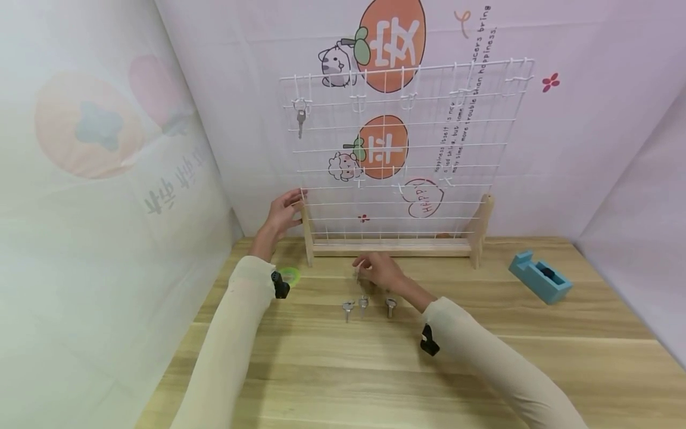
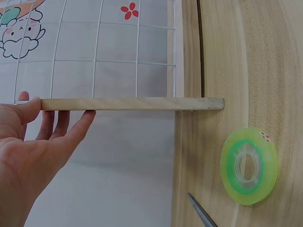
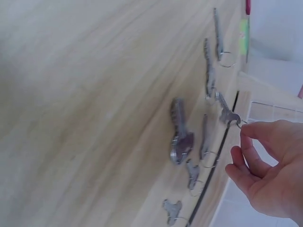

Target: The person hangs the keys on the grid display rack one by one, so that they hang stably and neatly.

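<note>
My left hand grips the wooden side post of a white wire rack, thumb on one face and fingertips on the other. Low in front of the rack, my right hand pinches the ring of a silver key between thumb and fingertips; its other fingers are bent. More silver keys with rings lie on the table under that hand, among them one key at the left and another key at the right. One key hangs from a hook at the rack's upper left.
White hooks sit along the rack's top and lower middle. A green tape roll lies by the left post, near a dark metal tip. At the right stands a blue tape dispenser. Printed cloth walls enclose the wooden table.
</note>
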Action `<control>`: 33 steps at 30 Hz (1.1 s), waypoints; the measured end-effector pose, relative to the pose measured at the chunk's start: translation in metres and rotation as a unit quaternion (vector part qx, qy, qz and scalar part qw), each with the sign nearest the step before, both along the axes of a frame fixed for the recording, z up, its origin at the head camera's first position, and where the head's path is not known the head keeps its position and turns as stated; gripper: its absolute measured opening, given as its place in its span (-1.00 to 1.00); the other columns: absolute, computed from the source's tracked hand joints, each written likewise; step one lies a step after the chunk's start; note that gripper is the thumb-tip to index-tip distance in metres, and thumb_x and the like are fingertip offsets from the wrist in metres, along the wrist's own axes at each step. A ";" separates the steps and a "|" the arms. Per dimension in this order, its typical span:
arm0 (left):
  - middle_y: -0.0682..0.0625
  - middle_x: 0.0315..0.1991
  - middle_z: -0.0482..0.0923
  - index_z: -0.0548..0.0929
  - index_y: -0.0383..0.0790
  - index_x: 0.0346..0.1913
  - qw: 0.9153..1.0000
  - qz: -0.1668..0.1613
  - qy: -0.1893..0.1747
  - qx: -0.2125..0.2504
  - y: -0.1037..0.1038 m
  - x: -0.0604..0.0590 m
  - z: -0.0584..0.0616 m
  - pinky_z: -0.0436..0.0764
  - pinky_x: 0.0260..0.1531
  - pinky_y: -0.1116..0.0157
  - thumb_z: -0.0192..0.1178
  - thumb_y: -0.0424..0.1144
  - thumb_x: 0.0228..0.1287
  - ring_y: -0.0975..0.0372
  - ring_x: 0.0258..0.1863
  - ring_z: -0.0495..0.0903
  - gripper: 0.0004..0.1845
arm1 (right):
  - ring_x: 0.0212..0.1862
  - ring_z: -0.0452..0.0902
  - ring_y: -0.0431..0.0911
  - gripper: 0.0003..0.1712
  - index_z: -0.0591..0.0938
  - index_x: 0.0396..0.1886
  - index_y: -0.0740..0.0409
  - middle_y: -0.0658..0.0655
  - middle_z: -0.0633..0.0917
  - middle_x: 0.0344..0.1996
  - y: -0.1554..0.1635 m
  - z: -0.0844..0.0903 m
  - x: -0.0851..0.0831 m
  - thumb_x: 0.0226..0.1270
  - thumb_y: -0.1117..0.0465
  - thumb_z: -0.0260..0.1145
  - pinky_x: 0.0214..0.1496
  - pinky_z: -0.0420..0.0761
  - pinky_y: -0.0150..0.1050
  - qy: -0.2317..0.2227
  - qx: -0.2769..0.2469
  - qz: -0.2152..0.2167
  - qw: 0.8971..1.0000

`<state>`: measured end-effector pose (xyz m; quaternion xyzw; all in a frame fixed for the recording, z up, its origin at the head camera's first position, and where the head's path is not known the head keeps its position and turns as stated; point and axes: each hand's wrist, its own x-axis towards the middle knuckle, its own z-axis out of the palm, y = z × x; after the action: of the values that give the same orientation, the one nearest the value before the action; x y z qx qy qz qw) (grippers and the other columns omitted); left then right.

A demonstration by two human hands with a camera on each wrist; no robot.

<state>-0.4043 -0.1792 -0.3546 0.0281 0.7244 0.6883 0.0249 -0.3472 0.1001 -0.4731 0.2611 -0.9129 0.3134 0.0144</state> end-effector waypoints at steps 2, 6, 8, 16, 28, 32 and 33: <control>-0.20 0.53 0.30 0.43 -0.23 0.51 1.000 -0.003 -0.010 0.005 0.001 0.005 0.007 0.36 0.40 -0.24 0.00 -0.44 0.63 -0.06 0.51 0.30 -0.53 | -0.39 0.61 -0.16 -0.75 0.75 0.04 0.25 0.21 0.81 -0.20 0.000 0.003 -0.001 0.45 0.41 0.27 -0.41 0.53 -0.35 0.012 -0.017 0.010 1.000; -0.20 0.53 0.29 0.42 -0.26 0.51 1.000 -0.004 -0.009 0.009 0.002 0.006 0.007 0.35 0.40 -0.24 -0.01 -0.45 0.62 -0.06 0.52 0.29 -0.52 | -0.35 0.66 -0.07 -0.78 0.74 0.01 0.31 0.25 0.81 -0.22 -0.002 0.013 -0.001 0.44 0.46 0.29 -0.38 0.56 -0.34 0.036 -0.054 0.029 0.997; -0.21 0.53 0.29 0.41 -0.26 0.52 1.000 -0.003 -0.004 0.009 0.002 0.005 0.005 0.35 0.40 -0.24 -0.02 -0.44 0.63 -0.06 0.52 0.28 -0.52 | -0.27 0.71 0.02 -0.80 0.74 -0.02 0.32 0.27 0.81 -0.21 -0.002 0.020 0.000 0.43 0.47 0.31 -0.31 0.65 -0.25 0.042 -0.068 0.037 0.996; -0.16 0.52 0.32 0.45 -0.17 0.50 1.000 0.005 0.018 -0.015 -0.001 -0.004 -0.010 0.42 0.37 -0.20 -0.02 -0.36 0.66 -0.03 0.49 0.32 -0.55 | -0.34 0.70 -0.02 -0.84 0.77 -0.07 0.31 0.24 0.80 -0.30 -0.001 0.044 0.003 0.43 0.45 0.34 -0.32 0.63 -0.26 0.102 -0.089 0.077 0.988; -0.19 0.55 0.28 0.42 -0.23 0.52 1.000 -0.006 -0.013 0.005 -0.001 0.007 0.007 0.36 0.40 -0.23 0.00 -0.43 0.63 -0.05 0.53 0.26 -0.52 | -0.19 0.71 -0.01 -0.82 0.77 -0.03 0.30 0.28 0.78 -0.13 0.000 0.109 0.022 0.50 0.42 0.30 -0.13 0.72 -0.21 0.061 -0.105 0.088 0.989; -0.18 0.55 0.28 0.41 -0.23 0.53 1.000 -0.009 -0.014 0.001 -0.001 0.007 0.007 0.36 0.40 -0.23 -0.01 -0.43 0.63 -0.04 0.53 0.26 -0.51 | -0.07 0.74 0.07 -0.80 0.77 -0.02 0.29 0.28 0.78 -0.08 0.002 0.133 0.026 0.50 0.44 0.29 -0.03 0.75 -0.13 0.068 -0.120 0.085 0.987; -0.18 0.55 0.28 0.41 -0.23 0.52 1.000 -0.010 -0.012 0.000 -0.001 0.006 0.006 0.37 0.40 -0.23 -0.01 -0.42 0.63 -0.04 0.53 0.27 -0.51 | -0.05 0.75 0.07 -0.80 0.77 -0.01 0.29 0.29 0.78 -0.07 0.002 0.139 0.026 0.50 0.44 0.28 -0.03 0.75 -0.12 0.066 -0.124 0.082 0.987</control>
<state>-0.3985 -0.1802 -0.3489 0.0266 0.7241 0.6880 0.0403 -0.3207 0.1021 -0.3341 0.3518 -0.8394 0.4063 0.0812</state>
